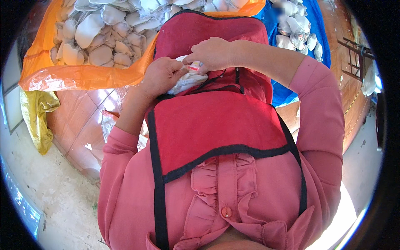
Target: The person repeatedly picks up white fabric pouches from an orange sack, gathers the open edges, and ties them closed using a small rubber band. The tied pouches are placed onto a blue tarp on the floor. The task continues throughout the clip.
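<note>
Over my lap, both hands are closed on a soft white cloth piece [188, 83] with a small red, yellow and blue patch showing between my fingers. My left hand [161, 74] grips its left side, thumb and fingers pinched together. From the right, my right hand [211, 53] bends over its upper edge, fingers pressed down near the coloured patch. The piece's exact kind is unclear, as my fingers cover part of it. Beneath lies my red apron [216, 121] with black edging.
An orange sheet [83, 77] ahead on the left bears a heap of rounded pale padded pieces [89, 31]. On the right, a blue sheet [321, 39] holds more white pieces [298, 29]. Yellow plastic [38, 118] lies at far left. A dark metal frame [354, 58] stands far right.
</note>
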{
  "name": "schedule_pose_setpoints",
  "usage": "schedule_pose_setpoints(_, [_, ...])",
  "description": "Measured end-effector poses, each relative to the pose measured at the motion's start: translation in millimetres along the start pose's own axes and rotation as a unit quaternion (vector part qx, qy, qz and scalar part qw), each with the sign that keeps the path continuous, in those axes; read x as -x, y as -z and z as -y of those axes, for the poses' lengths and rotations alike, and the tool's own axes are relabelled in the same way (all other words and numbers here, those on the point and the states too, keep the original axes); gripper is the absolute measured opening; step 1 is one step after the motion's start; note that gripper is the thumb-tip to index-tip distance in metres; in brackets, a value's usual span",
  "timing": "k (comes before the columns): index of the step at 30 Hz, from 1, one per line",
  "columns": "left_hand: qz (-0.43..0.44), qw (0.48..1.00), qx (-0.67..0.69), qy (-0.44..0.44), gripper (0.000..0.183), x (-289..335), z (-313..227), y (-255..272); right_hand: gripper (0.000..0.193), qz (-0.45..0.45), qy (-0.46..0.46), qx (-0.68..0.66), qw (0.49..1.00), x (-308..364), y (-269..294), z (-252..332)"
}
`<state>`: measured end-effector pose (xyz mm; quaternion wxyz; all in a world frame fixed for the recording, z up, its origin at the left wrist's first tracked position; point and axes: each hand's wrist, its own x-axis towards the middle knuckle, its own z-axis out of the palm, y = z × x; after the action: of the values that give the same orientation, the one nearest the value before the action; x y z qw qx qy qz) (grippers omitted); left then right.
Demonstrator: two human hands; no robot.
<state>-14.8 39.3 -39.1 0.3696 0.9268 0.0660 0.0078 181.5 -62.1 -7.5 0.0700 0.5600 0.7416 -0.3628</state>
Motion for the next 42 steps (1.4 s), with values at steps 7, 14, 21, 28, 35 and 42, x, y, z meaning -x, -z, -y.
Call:
schedule_pose_setpoints(7, [0.007,1.0,0.019,0.004,0.017,1.3,-2.1,3.4,0.044,-0.055,0.048,0.009,0.997,-9.2,1.0,3.4])
schedule_pose_setpoints(14, [-0.015,0.994,0.104,-0.015,0.019,10.2,4.4,6.4,0.049,-0.093,0.092,-0.112,0.985,-15.0,-7.1,-1.4])
schedule_pose_setpoints(21, [-0.04,0.991,0.074,-0.104,0.024,9.1,-7.4,40.3,0.047,-0.187,0.151,-0.263,0.934,2.1,-2.2,6.8])
schedule_pose_setpoints(28, [-0.042,0.983,0.102,-0.149,0.025,14.6,-15.2,56.3,0.043,-0.241,0.172,-0.377,0.878,13.4,-10.0,19.2])
schedule_pose_setpoints(35, [-0.072,0.971,0.211,-0.081,0.02,31.9,-15.4,30.6,0.044,-0.241,0.117,-0.489,0.83,22.5,-27.4,32.8])
schedule_pose_setpoints(42, [-0.111,0.974,0.198,0.021,0.015,28.4,-10.4,22.8,0.045,-0.167,-0.012,-0.654,0.737,20.0,-26.0,31.0])
